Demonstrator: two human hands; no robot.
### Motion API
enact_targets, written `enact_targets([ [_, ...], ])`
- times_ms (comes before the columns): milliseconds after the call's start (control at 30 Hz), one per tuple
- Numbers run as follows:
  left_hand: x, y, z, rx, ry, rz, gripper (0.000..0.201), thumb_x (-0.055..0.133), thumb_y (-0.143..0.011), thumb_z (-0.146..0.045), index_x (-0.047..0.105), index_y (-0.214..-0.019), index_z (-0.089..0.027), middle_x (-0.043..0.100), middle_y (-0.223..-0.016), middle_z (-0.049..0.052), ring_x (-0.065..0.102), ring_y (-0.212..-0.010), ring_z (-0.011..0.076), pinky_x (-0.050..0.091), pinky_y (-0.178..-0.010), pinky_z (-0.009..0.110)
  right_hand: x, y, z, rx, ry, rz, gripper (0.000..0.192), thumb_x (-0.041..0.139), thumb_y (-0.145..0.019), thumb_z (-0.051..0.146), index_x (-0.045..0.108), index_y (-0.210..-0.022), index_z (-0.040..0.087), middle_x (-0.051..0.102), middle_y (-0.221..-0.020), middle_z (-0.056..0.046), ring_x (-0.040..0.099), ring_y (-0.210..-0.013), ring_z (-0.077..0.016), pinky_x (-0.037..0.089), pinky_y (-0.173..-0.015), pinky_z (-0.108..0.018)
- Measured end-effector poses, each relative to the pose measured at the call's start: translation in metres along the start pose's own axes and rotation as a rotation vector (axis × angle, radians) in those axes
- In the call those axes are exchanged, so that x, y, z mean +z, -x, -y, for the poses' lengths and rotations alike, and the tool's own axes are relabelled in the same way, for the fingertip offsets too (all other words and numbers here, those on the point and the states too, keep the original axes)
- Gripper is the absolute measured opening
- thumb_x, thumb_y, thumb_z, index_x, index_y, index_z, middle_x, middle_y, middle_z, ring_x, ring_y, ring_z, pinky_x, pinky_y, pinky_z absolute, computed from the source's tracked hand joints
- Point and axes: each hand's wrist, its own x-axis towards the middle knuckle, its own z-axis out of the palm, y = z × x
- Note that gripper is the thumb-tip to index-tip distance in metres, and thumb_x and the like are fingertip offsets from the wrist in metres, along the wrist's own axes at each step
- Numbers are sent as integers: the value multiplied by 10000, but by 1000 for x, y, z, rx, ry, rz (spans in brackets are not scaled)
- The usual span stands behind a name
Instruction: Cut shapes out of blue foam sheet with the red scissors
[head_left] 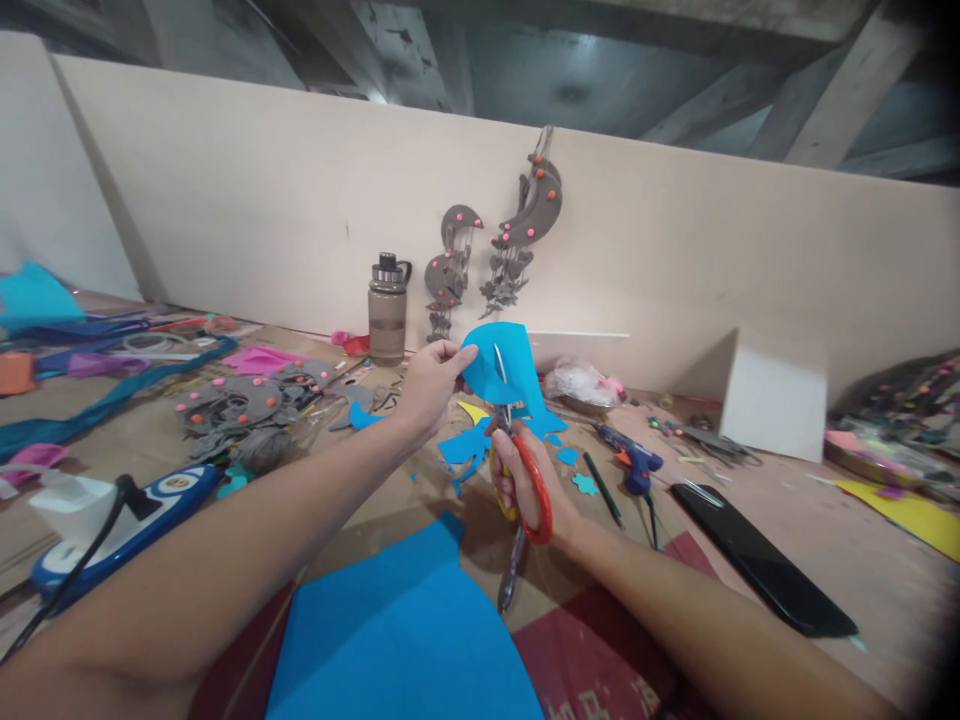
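The left hand (pixel 429 385) had a pinch grip on the left edge of a blue foam shape (pixel 499 372), thumb on top and fingers tucked behind, holding it up off the table (pixel 750 510) in front of the back board. So that grip was closed tight on the piece, not loose at all.

The right hand (pixel 525 480) was wrapped through the handles of the scissors (pixel 517 470), the red and yellow loops around the fingers and thumb. The blades pointed up into the foam shape, parted only a little, with the metal showing against the blue near the middle of the piece. A pen or something similar (pixel 512 570) seemed to hang down under that hand too, hard to tell exactly what.

Blue scraps (pixel 465 448) lay on the table right below the hands, and a big blue sheet (pixel 405 630) sat closest to the person. A glue gun (pixel 636 462) and a black phone (pixel 757 560) were off to the right, a water bottle (pixel 388 308) stood by the board.
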Motion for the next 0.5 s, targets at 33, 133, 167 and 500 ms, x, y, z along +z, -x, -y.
enact_targets([
  [33, 0, 0, 0, -2, 1, -1, 351, 857, -677, -392, 594, -670, -160, 597, -613, -24, 548, -541, 96, 465, -540, 238, 0, 0, 0, 1, -2, 3, 496, 594, -878, 714, 439, -893, 243, 385, -524, 118, 341, -374, -69, 340, -320, -169],
  [133, 0, 0, 0, -5, -2, -3, 337, 849, -693, -380, 594, -666, -162, 600, -611, -22, 545, -540, 96, 455, -536, 235, 1, 0, 2, 19, -11, -5, 496, 611, -867, 711, 445, -896, 245, 383, -520, 121, 330, -364, -67, 334, -318, -168],
  [167, 0, 0, 0, -6, -1, -4, 336, 847, -698, -379, 593, -667, -162, 600, -613, -20, 544, -540, 97, 454, -536, 236, 1, 0, 3, 25, -12, -12, 497, 620, -861, 710, 441, -890, 247, 388, -526, 119, 330, -364, -66, 330, -316, -167],
  [500, -2, -1, 5, -16, 18, -17, 352, 860, -689, -397, 593, -683, -167, 602, -624, -15, 549, -561, 105, 460, -555, 240, 1, 0, 3, 15, -3, -22, 516, 629, -853, 716, 411, -846, 248, 392, -538, 115, 330, -373, -59, 304, -310, -161],
])
